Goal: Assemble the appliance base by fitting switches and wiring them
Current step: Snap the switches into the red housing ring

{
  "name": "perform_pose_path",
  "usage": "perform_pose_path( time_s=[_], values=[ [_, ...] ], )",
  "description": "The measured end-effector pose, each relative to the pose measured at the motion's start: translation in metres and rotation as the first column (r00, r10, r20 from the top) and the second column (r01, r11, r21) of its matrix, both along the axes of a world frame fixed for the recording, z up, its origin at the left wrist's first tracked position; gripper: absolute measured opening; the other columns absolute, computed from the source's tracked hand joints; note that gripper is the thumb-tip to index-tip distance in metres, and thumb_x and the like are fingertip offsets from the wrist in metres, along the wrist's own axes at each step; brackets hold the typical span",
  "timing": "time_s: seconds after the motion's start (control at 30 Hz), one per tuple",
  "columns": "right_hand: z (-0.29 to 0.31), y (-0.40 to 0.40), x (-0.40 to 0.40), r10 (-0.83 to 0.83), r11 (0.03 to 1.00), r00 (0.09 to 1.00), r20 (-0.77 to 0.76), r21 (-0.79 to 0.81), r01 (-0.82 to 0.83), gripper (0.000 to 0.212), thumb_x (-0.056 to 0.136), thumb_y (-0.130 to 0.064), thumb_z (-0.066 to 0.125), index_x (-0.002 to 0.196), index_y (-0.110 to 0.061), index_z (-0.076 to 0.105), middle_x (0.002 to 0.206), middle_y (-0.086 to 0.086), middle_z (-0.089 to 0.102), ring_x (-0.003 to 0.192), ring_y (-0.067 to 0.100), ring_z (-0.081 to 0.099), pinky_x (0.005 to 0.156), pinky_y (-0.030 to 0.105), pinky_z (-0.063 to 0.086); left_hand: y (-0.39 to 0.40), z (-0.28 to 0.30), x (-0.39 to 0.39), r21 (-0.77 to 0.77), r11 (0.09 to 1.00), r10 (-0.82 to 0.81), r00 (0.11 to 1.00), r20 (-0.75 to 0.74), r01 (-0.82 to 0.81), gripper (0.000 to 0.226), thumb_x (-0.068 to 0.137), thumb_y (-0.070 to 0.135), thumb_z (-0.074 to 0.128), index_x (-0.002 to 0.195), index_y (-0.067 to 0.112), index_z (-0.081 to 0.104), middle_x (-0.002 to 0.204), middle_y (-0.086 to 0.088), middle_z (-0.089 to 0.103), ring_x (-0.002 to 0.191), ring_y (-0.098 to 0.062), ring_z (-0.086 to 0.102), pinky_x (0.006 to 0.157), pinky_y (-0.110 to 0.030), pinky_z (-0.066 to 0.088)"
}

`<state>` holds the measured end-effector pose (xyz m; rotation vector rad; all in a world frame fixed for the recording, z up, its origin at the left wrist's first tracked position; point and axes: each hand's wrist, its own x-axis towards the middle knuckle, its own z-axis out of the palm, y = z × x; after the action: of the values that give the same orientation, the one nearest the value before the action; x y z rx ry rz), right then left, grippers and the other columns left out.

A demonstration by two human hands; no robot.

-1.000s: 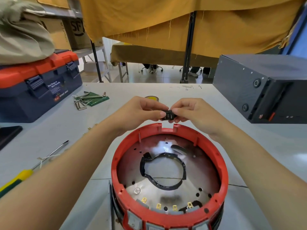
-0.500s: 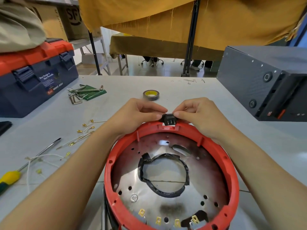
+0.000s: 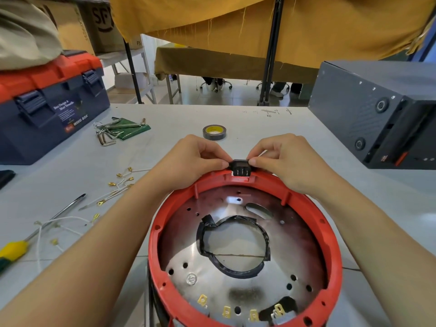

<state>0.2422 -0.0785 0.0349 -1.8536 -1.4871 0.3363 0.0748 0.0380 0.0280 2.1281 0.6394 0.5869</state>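
Observation:
The round red appliance base (image 3: 330, 234) stands on the table in front of me, with a shiny metal plate (image 3: 226, 277) inside and a tape-edged central hole. A small black socket part (image 3: 240, 166) with three metal pins sits in the notch on the base's far rim. My left hand (image 3: 195, 159) pinches its left side and my right hand (image 3: 283, 156) pinches its right side, fingers curled. Several brass switch terminals (image 3: 226, 311) show along the near inner rim.
White wires with brass lugs (image 3: 118, 185) and a yellow-handled screwdriver (image 3: 14, 252) lie left of the base. Hex keys on a green pouch (image 3: 122, 131), a tape roll (image 3: 214, 132), a blue and orange toolbox (image 3: 47, 109) and a dark grey box (image 3: 377, 109) stand further back.
Both hands lowered the black part from above the rim into the notch on the base's far edge. The view tipped closer over the base.

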Motion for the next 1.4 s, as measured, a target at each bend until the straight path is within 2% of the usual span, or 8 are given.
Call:
perform_pose_path(
  time_s=[0.23,0.37,0.57,0.7,0.83,1.0,1.13,1.4],
  values=[
    [0.001,-0.001,-0.004,0.025,0.999,0.996,0.088,-0.032,-0.023,0.011,0.084,-0.016,0.068,0.078,-0.024,0.070,0.078,-0.002,0.073,0.078,0.006,0.064,0.080,0.025,0.049,-0.003,0.000,0.000,0.116,0.993,0.025,0.998,-0.064,-0.017,0.013,0.083,0.009,0.068,0.084,0.020,0.076,0.075,0.004,0.073,0.064,0.002,0.060,0.070,-0.014,0.049],
    [0.001,-0.002,-0.004,0.047,0.999,0.995,0.089,-0.020,-0.046,0.009,0.084,-0.012,0.068,0.082,-0.019,0.072,0.081,-0.001,0.073,0.081,0.008,0.066,0.086,0.030,0.051,-0.006,0.001,-0.001,0.141,0.990,-0.014,0.998,-0.059,0.022,0.021,0.083,0.004,0.065,0.091,0.022,0.074,0.084,0.002,0.074,0.079,-0.002,0.066,0.081,-0.021,0.052],
    [0.000,-0.004,-0.007,0.085,0.996,0.977,0.197,0.004,-0.088,0.013,0.086,-0.009,0.064,0.091,-0.018,0.072,0.089,-0.001,0.072,0.084,0.016,0.065,0.086,0.033,0.049,-0.008,0.003,-0.008,0.191,0.974,-0.096,0.986,-0.135,0.121,0.040,0.088,0.005,0.057,0.104,0.040,0.068,0.096,0.009,0.073,0.083,0.005,0.065,0.076,-0.009,0.046],
    [0.002,-0.008,-0.007,0.110,0.994,0.962,0.250,-0.040,-0.103,0.015,0.087,-0.011,0.064,0.096,-0.018,0.073,0.092,-0.005,0.071,0.087,0.013,0.065,0.087,0.029,0.048,-0.009,0.000,-0.011,0.166,0.976,-0.112,0.976,-0.186,0.144,0.031,0.085,0.026,0.067,0.111,0.042,0.065,0.104,0.005,0.070,0.092,-0.007,0.066,0.089,-0.029,0.052],
    [0.005,-0.012,-0.006,0.152,0.983,0.957,0.245,-0.137,-0.121,0.017,0.085,-0.021,0.066,0.100,-0.026,0.069,0.100,-0.006,0.070,0.089,0.010,0.064,0.086,0.032,0.051,-0.011,-0.002,-0.011,0.201,0.970,-0.092,0.971,-0.221,0.138,0.036,0.079,0.033,0.072,0.113,0.041,0.064,0.102,0.008,0.067,0.094,-0.012,0.064,0.094,-0.033,0.047],
    [0.004,-0.013,-0.009,0.150,0.981,0.925,0.348,-0.166,-0.097,0.021,0.082,-0.036,0.068,0.102,-0.029,0.066,0.104,-0.003,0.068,0.095,0.016,0.060,0.084,0.037,0.050,-0.016,-0.006,-0.009,0.278,0.954,-0.060,0.980,-0.192,0.113,0.035,0.078,0.032,0.073,0.111,0.033,0.064,0.098,0.004,0.068,0.085,-0.014,0.062,0.089,-0.033,0.048],
    [0.000,-0.013,-0.013,0.128,0.987,0.885,0.447,-0.145,-0.070,0.028,0.083,-0.041,0.065,0.108,-0.029,0.064,0.102,0.003,0.067,0.095,0.025,0.060,0.079,0.039,0.050,-0.015,-0.008,-0.009,0.389,0.911,-0.071,0.979,-0.191,0.141,0.035,0.079,0.031,0.072,0.113,0.027,0.065,0.094,0.002,0.070,0.073,0.002,0.055,0.075,-0.020,0.044],
    [-0.011,-0.022,-0.014,0.128,0.992,0.870,0.476,-0.076,-0.105,0.036,0.085,-0.042,0.061,0.117,-0.026,0.054,0.105,0.001,0.069,0.095,0.028,0.060,0.080,0.040,0.048,-0.016,-0.010,-0.009,0.462,0.872,-0.083,0.980,-0.183,0.160,0.036,0.080,0.031,0.070,0.115,0.025,0.064,0.103,0.009,0.069,0.091,-0.009,0.059,0.082,-0.033,0.046]
  ],
)
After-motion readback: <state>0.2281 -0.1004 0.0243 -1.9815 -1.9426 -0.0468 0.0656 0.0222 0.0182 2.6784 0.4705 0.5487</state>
